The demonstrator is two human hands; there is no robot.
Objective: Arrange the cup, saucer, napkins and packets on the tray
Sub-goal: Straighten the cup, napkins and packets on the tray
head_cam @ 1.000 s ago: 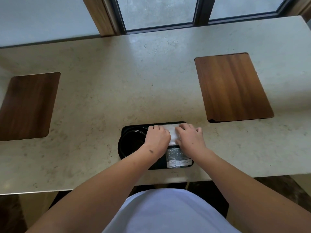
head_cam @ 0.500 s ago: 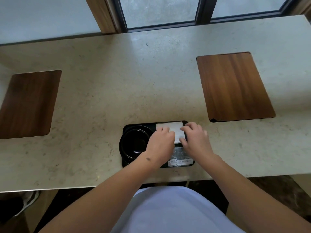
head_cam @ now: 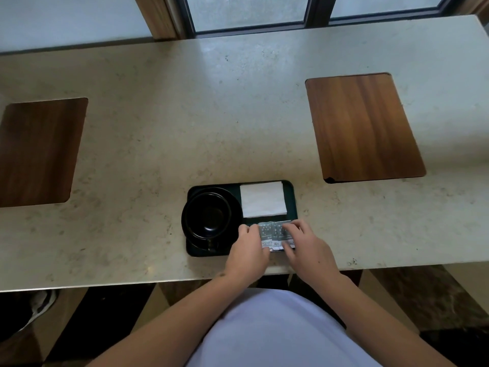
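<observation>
Fingers [head_cam: 246, 230] of both hands are resting spread and slightly curled on the packets [head_cam: 274, 234], pressing down on them from either side; nothing is being pinched or lifted. Beneath and all around the fingers, the table [head_cam: 172, 128] is lying pale and speckled. Well beyond the fingers to the far left and far right, two boards [head_cam: 362, 128] are sitting flush in its surface. Directly under the fingers, the tray [head_cam: 290, 202] is sitting near the table's front edge. Left of the fingers, the saucer [head_cam: 235, 205] is occupying the tray's left half, with the cup [head_cam: 207, 215] standing upright on it. Just beyond the fingertips, the napkins [head_cam: 262, 199] are lying flat in the tray's far right corner, close to the packets without overlapping them. The left hand [head_cam: 248, 252] is covering the packets' left edge, the right hand [head_cam: 307, 247] their right side. The packets are lying side by side in the tray's near right corner.
</observation>
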